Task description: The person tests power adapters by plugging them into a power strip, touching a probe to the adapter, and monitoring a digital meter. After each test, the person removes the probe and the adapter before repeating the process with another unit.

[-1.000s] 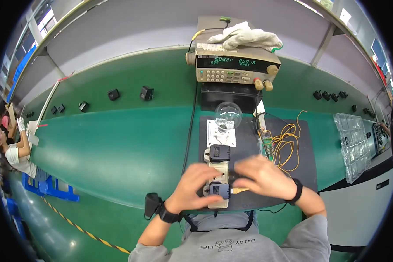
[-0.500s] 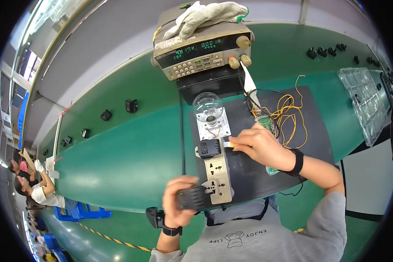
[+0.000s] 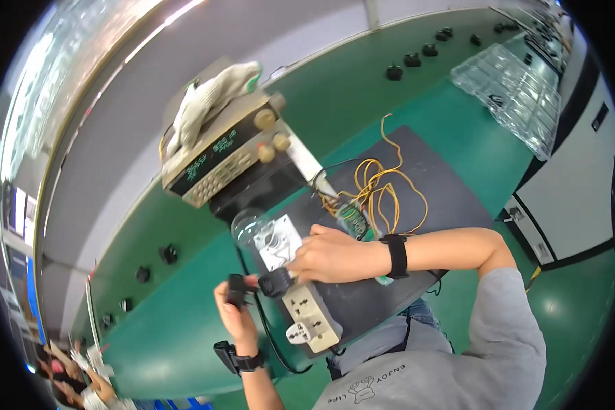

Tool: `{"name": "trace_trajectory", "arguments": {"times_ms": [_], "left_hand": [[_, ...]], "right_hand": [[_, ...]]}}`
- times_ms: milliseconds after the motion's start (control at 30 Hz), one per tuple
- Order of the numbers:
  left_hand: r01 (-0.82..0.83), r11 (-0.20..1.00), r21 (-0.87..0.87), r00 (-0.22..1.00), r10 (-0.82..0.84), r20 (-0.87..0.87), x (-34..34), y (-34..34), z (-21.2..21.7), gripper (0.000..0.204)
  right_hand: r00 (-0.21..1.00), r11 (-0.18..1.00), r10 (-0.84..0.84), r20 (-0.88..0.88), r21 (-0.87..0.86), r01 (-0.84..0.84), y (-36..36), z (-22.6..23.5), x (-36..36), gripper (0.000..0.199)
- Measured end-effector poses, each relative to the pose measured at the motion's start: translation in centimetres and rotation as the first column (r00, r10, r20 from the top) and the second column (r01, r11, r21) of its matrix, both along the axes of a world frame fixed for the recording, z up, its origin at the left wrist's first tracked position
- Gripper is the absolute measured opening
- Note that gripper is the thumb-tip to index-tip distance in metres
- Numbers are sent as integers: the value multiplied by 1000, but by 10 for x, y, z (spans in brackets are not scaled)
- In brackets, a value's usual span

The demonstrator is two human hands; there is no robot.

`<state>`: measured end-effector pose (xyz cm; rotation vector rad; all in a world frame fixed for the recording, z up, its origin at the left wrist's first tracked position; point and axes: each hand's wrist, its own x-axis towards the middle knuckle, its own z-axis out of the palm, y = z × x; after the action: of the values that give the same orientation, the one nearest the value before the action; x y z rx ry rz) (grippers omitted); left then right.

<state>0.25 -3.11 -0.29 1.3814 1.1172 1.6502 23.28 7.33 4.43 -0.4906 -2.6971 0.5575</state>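
My left hand (image 3: 238, 318) grips a black power adapter (image 3: 236, 290), held upright beside the power strip. A second black adapter (image 3: 275, 281) is plugged into the far end of the cream power strip (image 3: 314, 321). My right hand (image 3: 335, 254) is closed at that plugged adapter's side, its fingertips pinching a small white plug with a yellowish grip, now mostly hidden. A white travel plug (image 3: 298, 333) sits at the strip's near end. Just beyond the strip, a clear glass bulb (image 3: 247, 229) is fixed to a white plate (image 3: 280, 239).
A bench power supply (image 3: 215, 154) with a white glove (image 3: 212, 99) on top stands behind. Yellow wires (image 3: 389, 195) and a green circuit board (image 3: 354, 219) lie on the dark mat (image 3: 444, 171). Clear plastic trays (image 3: 509, 96) are at far right; black adapters (image 3: 411, 60) line the bench.
The view has turned and shifted. My left hand has raised its adapter from the strip's near end to beside the plugged one. My right hand has come up against the plugged adapter.
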Motion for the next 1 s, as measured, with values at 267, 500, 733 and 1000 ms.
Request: {"name": "trace_trajectory", "arguments": {"times_ms": [267, 500, 733, 1000], "left_hand": [[-682, 708, 184, 521, 646, -557, -92, 102, -58, 42], [-856, 517, -10, 416, 679, -605, -86, 154, -50, 44], [-923, 378, 69, 207, 641, -739, -88, 167, -52, 60], [-940, 298, 166, 178, 843, -508, -80, 171, -41, 78]], "right_hand": [[726, 718, -681, 94, 279, 638, 111, 41, 103, 46], [36, 27, -997, -65, 132, 991, 290, -39, 206, 79], [93, 92, -996, 1, 213, 973, 362, -55, 228, 55], [327, 495, -808, -491, -265, 827, 335, -46, 212, 47]]}}
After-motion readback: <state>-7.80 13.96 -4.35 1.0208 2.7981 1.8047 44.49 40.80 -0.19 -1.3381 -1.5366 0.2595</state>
